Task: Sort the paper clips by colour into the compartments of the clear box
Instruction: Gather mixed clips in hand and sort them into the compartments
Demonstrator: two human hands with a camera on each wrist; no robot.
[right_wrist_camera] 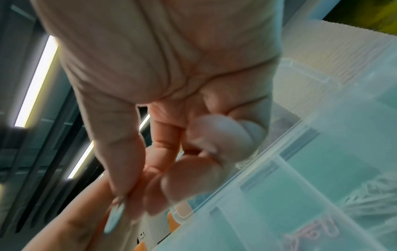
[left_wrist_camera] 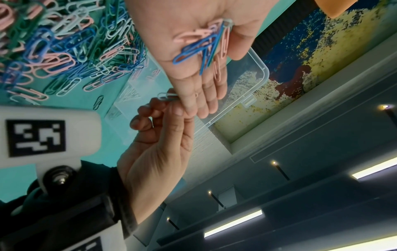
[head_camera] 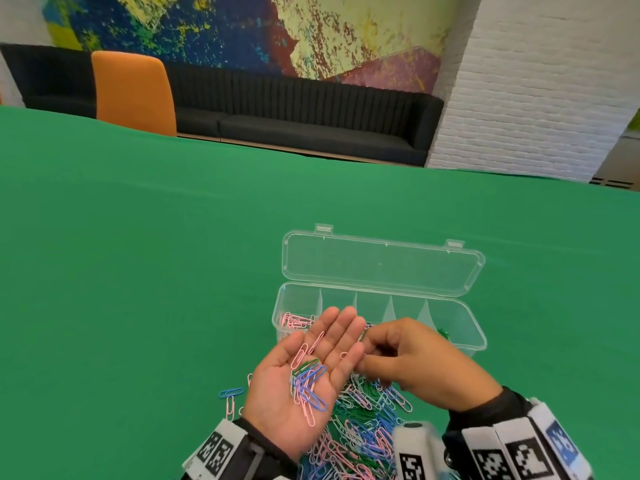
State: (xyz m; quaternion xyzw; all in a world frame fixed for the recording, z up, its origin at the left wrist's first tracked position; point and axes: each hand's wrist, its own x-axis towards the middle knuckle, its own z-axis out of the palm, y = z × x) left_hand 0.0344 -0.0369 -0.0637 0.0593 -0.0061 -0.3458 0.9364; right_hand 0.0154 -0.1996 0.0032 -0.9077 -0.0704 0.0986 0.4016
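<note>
Starting at the left hand point(head_camera: 277, 389): flat, palm up, fingers straight, serving as a tray. Carrying a small mixed bunch of clips point(head_camera: 310, 381), pink, blue and a little green, across the palm. Just beside those fingertips, meeting the right hand point(head_camera: 415, 362): fingers curled, thumb and forefinger pinching a single pale clip point(left_wrist_camera: 166, 97) over the front of the clear box point(head_camera: 381, 296). Cannot tell from the head view which compartment lies directly under it.

Moving outward to the box: standing open on the desk point(head_camera: 138, 271), lid point(head_camera: 381, 265) folded back, four dividers making five compartments. In the leftmost, a modest heap of pink clips point(head_camera: 298, 320). In the rightmost, a few green clips point(head_camera: 443, 332). In one of the middle ones, seemingly a pale bunch, judging by the wrist views. Fronts of the middle compartments hidden behind the hands, so impossible to say whether any blue has gone in.

Closer to the body, still unsorted: a large tangled pile point(head_camera: 363, 427) of pink, blue, green and pale clips on the desk, running out of the bottom of the head view, plus a stray blue clip point(head_camera: 231, 393) and a pink one to its left.

Judging from this: barely begun. Colours assigned to at least two compartments, only a thin layer in each, most of the clips yet to be picked through.
</note>
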